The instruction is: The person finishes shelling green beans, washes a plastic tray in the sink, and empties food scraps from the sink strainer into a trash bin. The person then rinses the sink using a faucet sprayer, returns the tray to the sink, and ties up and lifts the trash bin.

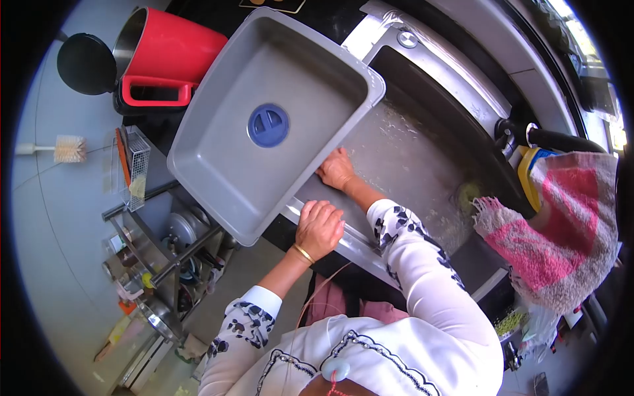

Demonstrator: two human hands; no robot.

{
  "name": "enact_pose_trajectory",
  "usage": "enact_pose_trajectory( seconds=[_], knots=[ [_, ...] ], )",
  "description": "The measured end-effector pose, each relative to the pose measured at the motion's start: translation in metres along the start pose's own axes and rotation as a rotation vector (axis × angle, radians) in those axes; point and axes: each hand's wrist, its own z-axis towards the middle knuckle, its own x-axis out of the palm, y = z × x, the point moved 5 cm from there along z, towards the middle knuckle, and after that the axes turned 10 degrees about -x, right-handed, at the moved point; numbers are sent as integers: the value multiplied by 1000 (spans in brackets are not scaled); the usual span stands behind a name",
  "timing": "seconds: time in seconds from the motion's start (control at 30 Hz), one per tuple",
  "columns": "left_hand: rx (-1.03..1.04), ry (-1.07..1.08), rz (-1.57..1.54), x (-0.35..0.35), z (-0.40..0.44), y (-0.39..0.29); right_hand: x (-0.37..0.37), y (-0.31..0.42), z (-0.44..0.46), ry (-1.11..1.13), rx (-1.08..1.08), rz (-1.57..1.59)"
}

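Nearest are the white sleeves (pixel 432 277), leading to both hands at the front of a sink. The left grip (pixel 319 230), a gold bangle at its wrist, has loosely bent fingers at the sink's front rim (pixel 363 252), just beside the near side of a grey basin (pixel 218 132); whether it clasps anything, I cannot tell. The right grip (pixel 337 169) is a little farther in, over the sink, fingers curled in at the basin's right side with their tips hidden, so I cannot tell if it is clamped on. The basin lies ahead and to the left of both, tilted in the view, with a blue plug (pixel 268 125) in its bottom. Right of it, the sink (pixel 436 99) holds cloudy water (pixel 422 165); a pink-and-grey towel (pixel 574 231) hangs rightward. Beyond the basin's left side is a red kettle (pixel 175 49), black lid (pixel 86 64) open.
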Motion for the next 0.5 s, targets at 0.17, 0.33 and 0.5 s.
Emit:
enact_pose_trajectory(
  seconds=[0.17, 0.33, 0.5],
  knots=[
    [23, -61, -14, -3, -1, -3, -9, 0, -65, 251, -165, -62],
    [30, -71, -22, -3, -3, -4, -50, -29, -221, 597, -173, -216],
    [25, -63, 5, 0, -5, -4, -117, -46, -269, 947, 246, -536]
  ],
)
